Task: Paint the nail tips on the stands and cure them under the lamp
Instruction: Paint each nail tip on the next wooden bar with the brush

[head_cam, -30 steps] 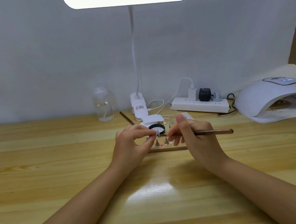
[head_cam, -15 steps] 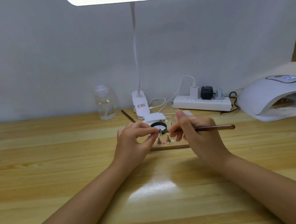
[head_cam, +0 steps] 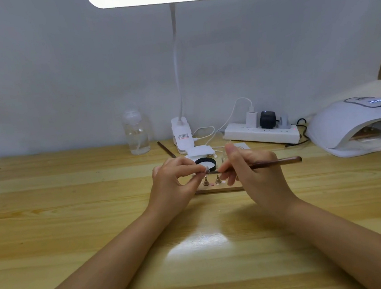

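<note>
- Progress: painting stage in hand. Left hand (head_cam: 172,183) pinches one nail tip (head_cam: 206,170) at frame centre, lifted just above the stands (head_cam: 211,180) on their wooden base (head_cam: 219,189).
- Right hand (head_cam: 252,173) grips the brush (head_cam: 272,162), held about level, bristle end touching the tip.
- How many tips are coated: too small to tell.
- Curing lamp (head_cam: 355,123) sits right of frame on the surface (head_cam: 74,202); curing judged still to come.
</note>
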The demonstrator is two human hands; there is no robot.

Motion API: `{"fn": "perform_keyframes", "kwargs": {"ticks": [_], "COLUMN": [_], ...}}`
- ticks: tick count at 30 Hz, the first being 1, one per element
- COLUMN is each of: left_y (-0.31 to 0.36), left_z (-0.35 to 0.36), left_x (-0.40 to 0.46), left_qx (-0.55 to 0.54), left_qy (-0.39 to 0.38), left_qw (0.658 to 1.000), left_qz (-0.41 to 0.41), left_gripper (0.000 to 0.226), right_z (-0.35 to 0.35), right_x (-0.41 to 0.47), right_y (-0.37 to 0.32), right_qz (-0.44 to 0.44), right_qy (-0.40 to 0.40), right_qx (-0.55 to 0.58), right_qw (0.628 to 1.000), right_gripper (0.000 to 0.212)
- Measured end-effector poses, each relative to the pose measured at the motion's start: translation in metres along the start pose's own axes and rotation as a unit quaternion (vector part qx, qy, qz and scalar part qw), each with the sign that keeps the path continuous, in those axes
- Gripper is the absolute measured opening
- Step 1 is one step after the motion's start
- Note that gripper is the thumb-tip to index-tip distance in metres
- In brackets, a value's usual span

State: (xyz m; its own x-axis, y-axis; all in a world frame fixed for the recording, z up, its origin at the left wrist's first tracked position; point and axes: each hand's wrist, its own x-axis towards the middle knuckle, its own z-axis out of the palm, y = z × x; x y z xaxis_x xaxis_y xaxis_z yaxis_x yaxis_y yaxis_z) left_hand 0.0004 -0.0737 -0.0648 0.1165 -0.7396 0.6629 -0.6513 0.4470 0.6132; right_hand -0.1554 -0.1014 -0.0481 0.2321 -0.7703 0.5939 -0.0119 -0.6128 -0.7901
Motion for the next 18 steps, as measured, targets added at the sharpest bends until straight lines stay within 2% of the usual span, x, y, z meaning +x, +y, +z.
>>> {"fn": "perform_keyframes", "kwargs": {"ticks": [5,8,12,15,18], "left_y": [-0.0009,-0.0006,-0.0019,-0.0020,-0.0024], "left_z": [0.0000,0.0001,0.0000,-0.0005,-0.0001], "left_x": [0.0001,0.0001,0.0003,0.0002,0.0011], "left_qx": [0.003,0.005,0.010,0.010,0.010], "left_qy": [-0.006,-0.004,-0.005,-0.007,-0.009], "left_qw": [1.000,1.000,1.000,1.000,1.000], "left_qz": [0.003,0.006,0.006,0.008,0.007], "left_gripper": [0.014,0.014,0.012,0.012,0.012], "right_z": [0.0000,0.0013,0.0011,0.0015,0.0014], "right_x": [0.0000,-0.0002,-0.0012,-0.0017,-0.0015], "right_y": [-0.0007,-0.0023,-0.0017,-0.0021,-0.0023], "right_qz": [-0.031,0.004,-0.028,0.011,-0.012], "right_qy": [0.009,0.004,0.021,0.010,0.022], "right_qx": [-0.020,-0.005,-0.020,0.001,-0.010], "right_qw": [0.999,1.000,0.999,1.000,1.000], "right_gripper": [0.040,0.045,0.042,0.047,0.044]}}
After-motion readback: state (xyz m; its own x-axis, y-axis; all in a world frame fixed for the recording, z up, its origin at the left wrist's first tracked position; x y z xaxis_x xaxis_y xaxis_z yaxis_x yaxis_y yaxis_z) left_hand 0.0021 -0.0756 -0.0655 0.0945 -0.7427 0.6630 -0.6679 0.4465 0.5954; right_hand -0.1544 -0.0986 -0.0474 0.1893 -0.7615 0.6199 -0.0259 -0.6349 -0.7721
